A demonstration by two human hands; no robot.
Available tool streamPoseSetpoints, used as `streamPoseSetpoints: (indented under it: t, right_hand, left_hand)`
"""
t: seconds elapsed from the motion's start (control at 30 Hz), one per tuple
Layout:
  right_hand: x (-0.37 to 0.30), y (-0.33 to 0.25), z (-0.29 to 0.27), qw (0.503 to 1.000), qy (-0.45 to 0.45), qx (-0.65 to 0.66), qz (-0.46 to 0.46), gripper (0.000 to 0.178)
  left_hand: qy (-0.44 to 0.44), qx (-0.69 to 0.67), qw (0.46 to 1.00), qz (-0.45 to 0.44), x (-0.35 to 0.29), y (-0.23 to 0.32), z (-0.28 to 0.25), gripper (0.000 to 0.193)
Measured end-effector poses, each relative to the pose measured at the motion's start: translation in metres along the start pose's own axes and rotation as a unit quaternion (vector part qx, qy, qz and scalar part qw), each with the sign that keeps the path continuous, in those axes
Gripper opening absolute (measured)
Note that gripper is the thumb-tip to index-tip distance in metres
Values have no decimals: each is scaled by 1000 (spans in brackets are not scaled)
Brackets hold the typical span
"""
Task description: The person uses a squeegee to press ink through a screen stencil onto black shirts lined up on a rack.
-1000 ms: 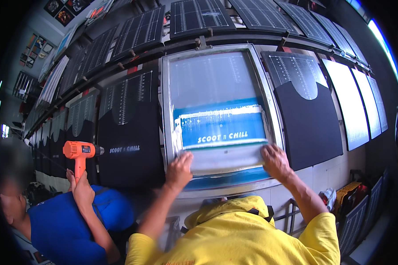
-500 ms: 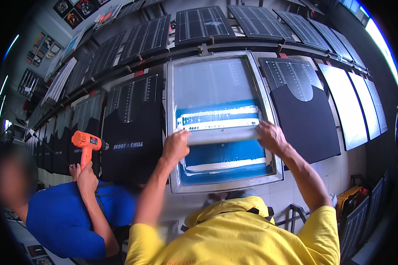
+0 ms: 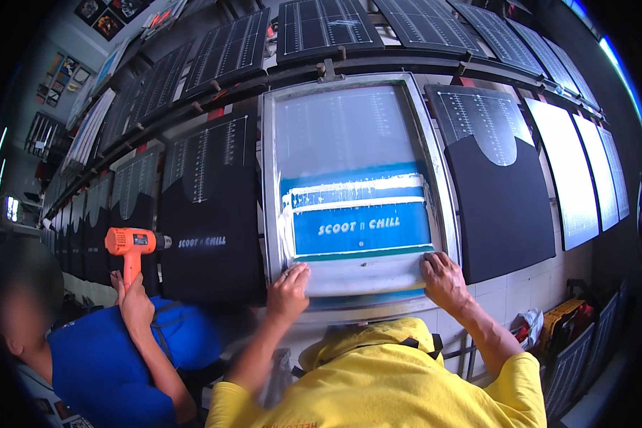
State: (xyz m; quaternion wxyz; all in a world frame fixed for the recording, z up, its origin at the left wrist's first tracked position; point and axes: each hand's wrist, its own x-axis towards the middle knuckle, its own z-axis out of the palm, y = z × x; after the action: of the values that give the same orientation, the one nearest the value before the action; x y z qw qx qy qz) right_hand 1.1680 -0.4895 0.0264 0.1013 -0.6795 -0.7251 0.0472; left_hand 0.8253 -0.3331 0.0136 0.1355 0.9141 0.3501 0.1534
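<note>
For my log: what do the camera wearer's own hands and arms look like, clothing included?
The left hand and right hand are ungloved, with no watch or bracelet visible on either wrist. The forearms are uncovered. Above them come the short sleeves of a bright yellow fabric shirt; the sleeves show no visible markings.
</note>
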Motion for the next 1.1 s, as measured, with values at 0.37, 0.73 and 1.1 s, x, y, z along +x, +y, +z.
streamPoseSetpoints:
  t: [0.37, 0.73, 1.1]
  right_hand:
    - [116, 61, -7, 999, -31, -24, 0, 25]
    - [81, 42, -19, 1000, 17, -3, 18, 22]
    - [-58, -23, 13, 999, 36, 4, -1, 50]
  left_hand:
    - [-28, -20, 999, -5, 120, -52, -10, 36]
    - [-22, -2, 1000, -7, 87, -26, -32, 40]
    - [9, 6, 1000, -12, -53, 30, -6, 38]
